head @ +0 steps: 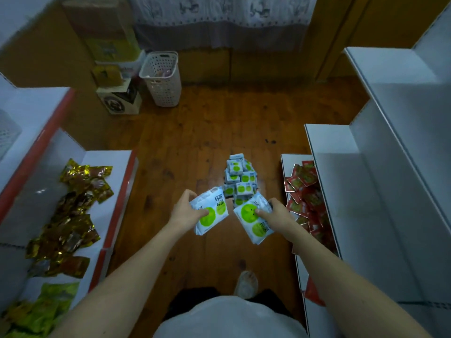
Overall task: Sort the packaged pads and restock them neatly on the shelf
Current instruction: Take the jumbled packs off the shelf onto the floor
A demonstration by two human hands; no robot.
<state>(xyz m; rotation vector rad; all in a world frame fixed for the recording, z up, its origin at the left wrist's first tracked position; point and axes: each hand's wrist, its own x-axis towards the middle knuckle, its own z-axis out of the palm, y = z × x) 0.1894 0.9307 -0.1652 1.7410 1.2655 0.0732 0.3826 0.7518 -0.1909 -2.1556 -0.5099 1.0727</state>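
A heap of white pad packs with green circles (240, 179) lies on the wooden floor in the aisle ahead of me. My left hand (186, 211) grips one such pad pack (211, 209) by its left side, held above the floor. My right hand (274, 214) grips a second pad pack (253, 222), thumb on its green circle. The two packs are tilted towards each other and a small gap separates them. Both are held just in front of the heap.
A white shelf on the left (105, 167) holds gold and brown snack packets (73, 211) and yellow-green packets (44, 311). The right shelf (341, 167) holds red packets (305, 191). A white perforated basket (162, 79) and cardboard boxes (117, 93) stand at the back. My foot (246, 284) is below.
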